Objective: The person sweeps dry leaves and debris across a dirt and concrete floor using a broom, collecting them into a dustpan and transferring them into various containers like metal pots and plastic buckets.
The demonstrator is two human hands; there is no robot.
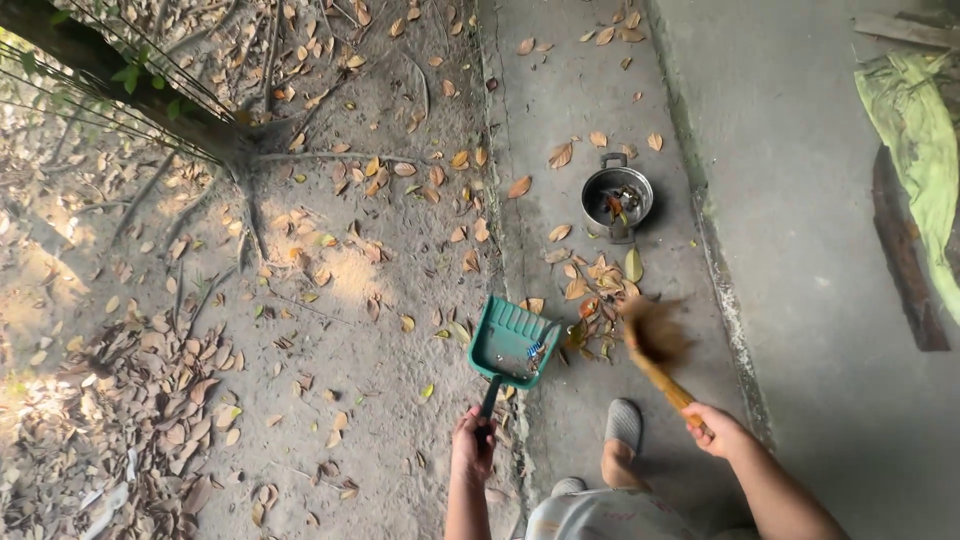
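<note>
My left hand [473,440] grips the dark handle of a green dustpan [512,342] that rests on the ground at the edge of a concrete strip. A few small scraps lie in the pan. My right hand [718,430] holds a short straw broom [655,345], whose bristles are blurred with motion beside a small pile of dry leaves [592,290] just right of the pan.
A metal pot [616,196] with scraps inside stands on the concrete beyond the leaves. A foot in a grey slipper [622,428] is below the broom. Bare soil with leaves and tree roots [230,150] lies left. A green cloth [915,130] lies at the right.
</note>
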